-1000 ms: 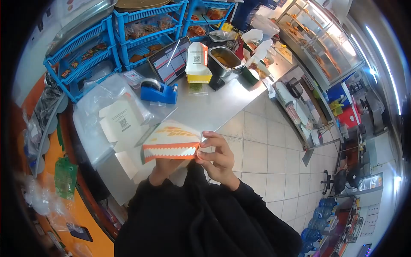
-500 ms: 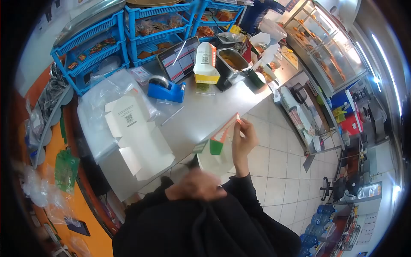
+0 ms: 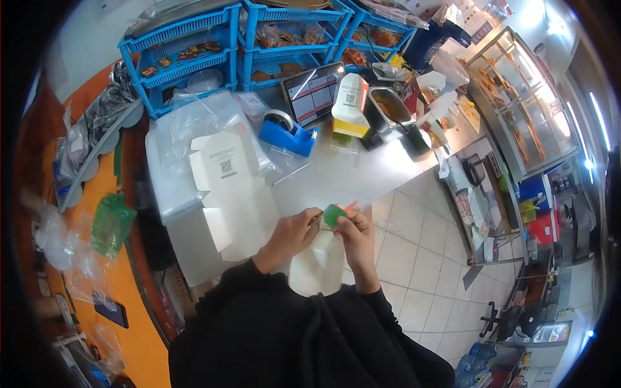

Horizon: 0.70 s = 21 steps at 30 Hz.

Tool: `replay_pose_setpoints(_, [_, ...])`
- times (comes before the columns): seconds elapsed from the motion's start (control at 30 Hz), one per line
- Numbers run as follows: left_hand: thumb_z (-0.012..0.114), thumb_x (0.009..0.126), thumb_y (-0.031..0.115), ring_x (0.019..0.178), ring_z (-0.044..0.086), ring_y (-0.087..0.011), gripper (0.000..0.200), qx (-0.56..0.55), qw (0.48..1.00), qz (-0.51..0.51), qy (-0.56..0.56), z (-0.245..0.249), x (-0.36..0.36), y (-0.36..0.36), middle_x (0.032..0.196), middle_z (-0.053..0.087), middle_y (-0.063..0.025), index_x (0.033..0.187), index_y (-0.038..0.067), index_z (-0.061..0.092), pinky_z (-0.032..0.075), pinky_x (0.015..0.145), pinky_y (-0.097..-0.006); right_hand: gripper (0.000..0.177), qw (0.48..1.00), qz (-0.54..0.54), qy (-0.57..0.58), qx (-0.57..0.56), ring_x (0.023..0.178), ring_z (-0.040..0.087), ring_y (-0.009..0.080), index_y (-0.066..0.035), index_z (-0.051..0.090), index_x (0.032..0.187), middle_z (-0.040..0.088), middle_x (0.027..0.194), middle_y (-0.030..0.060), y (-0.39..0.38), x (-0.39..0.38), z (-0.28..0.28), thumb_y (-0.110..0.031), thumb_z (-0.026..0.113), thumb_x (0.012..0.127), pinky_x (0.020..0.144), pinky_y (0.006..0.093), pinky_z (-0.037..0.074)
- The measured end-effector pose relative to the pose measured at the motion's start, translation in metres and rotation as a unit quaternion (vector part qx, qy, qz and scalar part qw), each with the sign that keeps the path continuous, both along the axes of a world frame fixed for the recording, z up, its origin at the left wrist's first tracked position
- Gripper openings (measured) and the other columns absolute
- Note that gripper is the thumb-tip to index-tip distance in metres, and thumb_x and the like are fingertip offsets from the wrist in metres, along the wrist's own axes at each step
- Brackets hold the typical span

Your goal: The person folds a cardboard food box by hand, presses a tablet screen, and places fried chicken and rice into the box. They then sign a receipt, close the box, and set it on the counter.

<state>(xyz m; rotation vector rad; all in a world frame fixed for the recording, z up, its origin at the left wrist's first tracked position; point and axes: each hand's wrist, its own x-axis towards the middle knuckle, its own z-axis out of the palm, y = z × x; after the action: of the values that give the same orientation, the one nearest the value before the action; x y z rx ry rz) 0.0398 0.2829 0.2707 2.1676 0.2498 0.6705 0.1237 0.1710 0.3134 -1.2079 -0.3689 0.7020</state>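
A paper food carton (image 3: 315, 264), white inside with green and orange printing outside, is held partly folded in front of my chest. My left hand (image 3: 290, 238) pinches a small flap on its left far corner. On the other side, my right hand (image 3: 359, 244) is closed on the carton's green flap (image 3: 334, 215), thumb on top. The carton's underside is out of sight. Just beyond my left hand, a flat unfolded carton (image 3: 240, 174) with a QR code lies on plastic-wrapped stock (image 3: 169, 165) and the metal table (image 3: 381, 173).
A blue tape dispenser (image 3: 289, 137), a tablet (image 3: 315, 96), a standing yellow-and-white carton (image 3: 351, 107) and a metal food pan (image 3: 391, 105) stand along the table's back. Blue shelves (image 3: 181, 81) rise behind. An orange counter (image 3: 139, 333) with a phone (image 3: 110, 310) is at left.
My left hand has risen from near my body to the carton's far flap. My right hand has come down onto the green flap. The view has shifted, moving the table's things rightward.
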Motion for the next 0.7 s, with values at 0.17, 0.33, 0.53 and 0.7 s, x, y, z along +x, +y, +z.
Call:
replay_pose_setpoints(0.17, [0.048, 0.078, 0.005, 0.061, 0.057, -0.0208, 0.011, -0.056, 0.974, -0.001, -0.218, 0.007, -0.005, 0.004, 0.085, 0.056, -0.0125, 0.089, 0.003, 0.045, 0.044, 0.051, -0.0257, 0.010, 0.996, -0.024, -0.083, -0.018, 0.063, 0.050, 0.0102, 0.001, 0.056, 0.083, 0.057, 0.073, 0.0060, -0.003, 0.003, 0.001, 0.001, 0.053, 0.074, 0.057, 0.0224, 0.041])
replay_pose_setpoints(0.33, [0.047, 0.078, 0.004, 0.065, 0.057, -0.0206, 0.010, -0.096, 0.970, -0.007, -0.224, 0.007, -0.012, 0.000, 0.088, 0.056, -0.0119, 0.088, 0.003, 0.048, 0.045, 0.055, -0.0251, 0.014, 0.997, 0.049, -0.036, 0.048, 0.063, 0.050, 0.0104, 0.001, 0.057, 0.085, 0.057, 0.075, 0.0065, -0.008, 0.009, 0.009, 0.003, 0.052, 0.072, 0.059, 0.0230, 0.041])
replay_pose_setpoints(0.53, [0.046, 0.079, 0.004, 0.072, 0.057, -0.0194, 0.008, -0.255, 0.918, -0.078, -0.295, 0.027, -0.014, -0.006, 0.089, 0.056, -0.0149, 0.086, 0.001, 0.049, 0.045, 0.061, -0.0255, 0.011, 0.989, 0.064, -0.122, 0.055, 0.065, 0.051, 0.0098, 0.002, 0.057, 0.078, 0.058, 0.075, 0.0056, -0.011, 0.017, 0.010, 0.005, 0.053, 0.069, 0.061, 0.0224, 0.041])
replay_pose_setpoints(0.7, [0.051, 0.077, 0.005, 0.080, 0.055, -0.0189, 0.006, -0.219, 0.941, -0.091, -0.242, 0.051, -0.022, -0.008, 0.095, 0.054, -0.0140, 0.081, 0.002, 0.050, 0.043, 0.068, -0.0257, 0.009, 0.987, 0.030, -0.136, 0.077, 0.068, 0.052, 0.0087, 0.001, 0.057, 0.072, 0.058, 0.075, 0.0044, -0.013, 0.017, 0.008, 0.007, 0.055, 0.066, 0.065, 0.0231, 0.042])
